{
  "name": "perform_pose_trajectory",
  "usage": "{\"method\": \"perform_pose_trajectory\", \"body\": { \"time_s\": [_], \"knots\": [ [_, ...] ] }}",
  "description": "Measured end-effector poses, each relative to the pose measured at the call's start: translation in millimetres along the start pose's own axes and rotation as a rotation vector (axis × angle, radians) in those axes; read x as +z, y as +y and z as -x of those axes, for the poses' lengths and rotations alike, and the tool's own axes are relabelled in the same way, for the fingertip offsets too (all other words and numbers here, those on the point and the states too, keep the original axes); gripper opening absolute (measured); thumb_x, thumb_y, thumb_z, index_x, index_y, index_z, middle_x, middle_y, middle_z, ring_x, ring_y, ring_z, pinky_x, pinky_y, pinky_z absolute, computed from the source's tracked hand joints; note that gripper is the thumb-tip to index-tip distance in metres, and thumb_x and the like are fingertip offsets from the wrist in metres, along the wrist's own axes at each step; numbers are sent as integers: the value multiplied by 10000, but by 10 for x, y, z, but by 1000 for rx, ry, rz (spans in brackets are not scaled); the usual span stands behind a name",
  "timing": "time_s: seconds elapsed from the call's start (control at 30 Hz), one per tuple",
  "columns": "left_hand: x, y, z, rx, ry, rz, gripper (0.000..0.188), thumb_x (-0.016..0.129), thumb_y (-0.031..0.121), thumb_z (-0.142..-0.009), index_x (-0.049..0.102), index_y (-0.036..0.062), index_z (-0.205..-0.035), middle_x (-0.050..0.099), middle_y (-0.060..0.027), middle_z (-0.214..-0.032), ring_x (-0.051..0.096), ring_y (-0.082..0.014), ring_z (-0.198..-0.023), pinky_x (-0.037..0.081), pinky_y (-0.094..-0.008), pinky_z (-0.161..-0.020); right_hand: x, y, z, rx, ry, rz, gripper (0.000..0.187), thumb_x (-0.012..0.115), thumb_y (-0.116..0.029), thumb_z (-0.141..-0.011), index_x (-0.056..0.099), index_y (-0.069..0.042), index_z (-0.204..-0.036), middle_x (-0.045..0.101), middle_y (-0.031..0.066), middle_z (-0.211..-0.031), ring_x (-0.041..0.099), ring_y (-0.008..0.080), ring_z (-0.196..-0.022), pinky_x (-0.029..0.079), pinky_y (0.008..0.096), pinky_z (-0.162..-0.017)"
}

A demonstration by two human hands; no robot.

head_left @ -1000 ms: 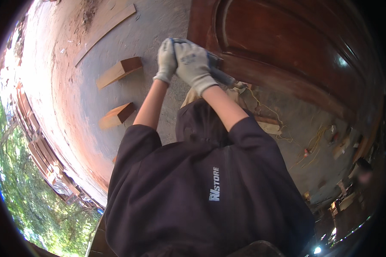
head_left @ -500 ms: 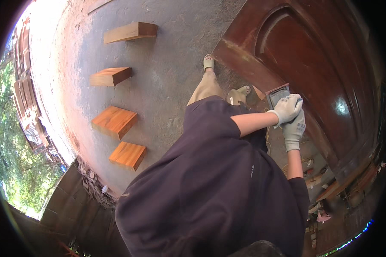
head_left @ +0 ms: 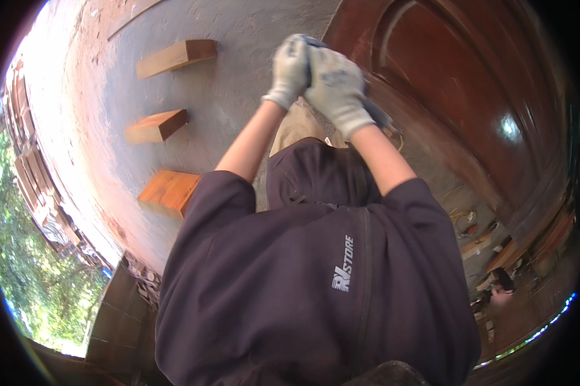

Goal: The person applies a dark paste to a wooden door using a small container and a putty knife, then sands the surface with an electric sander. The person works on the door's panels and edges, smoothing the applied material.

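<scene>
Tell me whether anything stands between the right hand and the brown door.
Nothing visible does. The right hand, on a grey tool, is close beside the door; I cannot tell whether the tool touches it. The wooden blocks are off to the left.

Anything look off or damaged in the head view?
Two minor things. The brown door panel looks dull and paler along its edge nearest the person, against the glossier face; cause unclear. At right, a yellow cord lies loosely tangled near scattered wood scraps, looking untidy. No spill visible.
</scene>
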State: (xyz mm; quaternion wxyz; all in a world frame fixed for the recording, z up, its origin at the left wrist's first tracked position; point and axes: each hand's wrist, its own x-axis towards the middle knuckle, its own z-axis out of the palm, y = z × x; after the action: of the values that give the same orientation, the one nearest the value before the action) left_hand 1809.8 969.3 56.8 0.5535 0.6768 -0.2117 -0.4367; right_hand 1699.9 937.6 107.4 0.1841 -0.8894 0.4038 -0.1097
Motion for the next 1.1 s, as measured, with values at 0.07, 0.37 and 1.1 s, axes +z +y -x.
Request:
{"method": "perform_pose_trajectory", "body": {
  "time_s": [0.07,0.37,1.1],
  "knots": [
    [-310,-9,-161,-34,40,125,293,487,259,-1032,672,32,-1047,693,-94,-1028,642,-173,-912,536,-320,-851,141,-221,-181,-7,-39,14,320,644,-271,-800,593,-135,-1085,655,66,-1045,641,256,-1003,501,424,-812],
    [365,-375,641,125,-7,-11,251,504,222,-1025,666,33,-993,680,-69,-954,625,-166,-869,516,-327,-834,-229,323,739,-29,-6,14,384,660,-226,-766,587,-148,-1135,625,43,-1029,615,231,-998,476,394,-841],
    [868,87,862,56,-88,-343,320,589,310,-962,650,-4,-976,678,-198,-950,653,-336,-889,500,-412,-825,-351,554,979,139,-41,-32,354,680,-257,-807,614,-68,-1099,650,111,-984,642,288,-910,502,417,-775]
  ]
}}
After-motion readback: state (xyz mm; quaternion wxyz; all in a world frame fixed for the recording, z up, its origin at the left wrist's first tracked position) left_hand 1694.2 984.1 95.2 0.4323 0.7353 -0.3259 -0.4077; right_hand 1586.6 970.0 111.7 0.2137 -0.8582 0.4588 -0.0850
